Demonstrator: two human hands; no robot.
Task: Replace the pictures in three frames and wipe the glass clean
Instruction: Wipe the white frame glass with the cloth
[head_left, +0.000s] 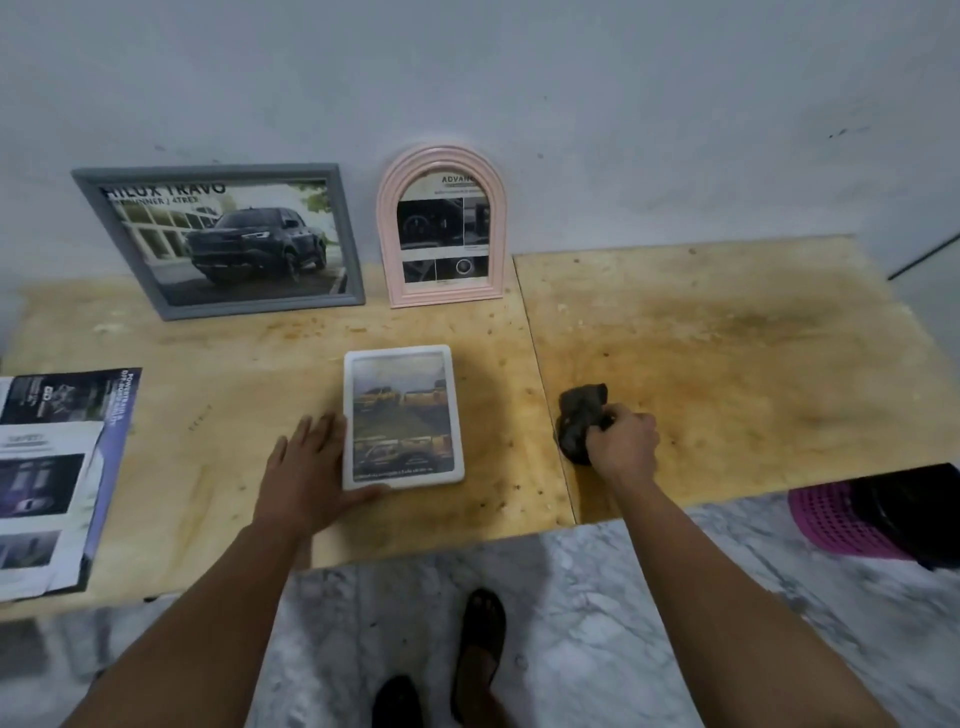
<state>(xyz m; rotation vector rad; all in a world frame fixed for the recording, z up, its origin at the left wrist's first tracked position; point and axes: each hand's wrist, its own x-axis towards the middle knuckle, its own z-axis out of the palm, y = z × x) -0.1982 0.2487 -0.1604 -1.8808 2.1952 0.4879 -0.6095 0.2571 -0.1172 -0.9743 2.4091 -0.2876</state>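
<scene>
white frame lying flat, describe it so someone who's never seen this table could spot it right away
On the plywood table, look near the front edge, between the left hand and the right hand. The white frame lies face up there, a rounded rectangle; the grey frame and pink arched frame lean against the wall.

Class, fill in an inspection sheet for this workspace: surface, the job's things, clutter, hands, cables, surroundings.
Surface: plywood table, two boards butted together, stained.
Job's things: white frame lying flat; grey frame and pink arched frame leaning against the wall; dark cloth right of the white frame.
Clutter: printed sheets at the table's left edge.
Hands: left hand flat beside the white frame, thumb at its near corner; right hand grips the cloth.
Cables: nothing seen.
Surroundings: pale wall, marble-patterned floor, pink basket under the table's right end.
</scene>
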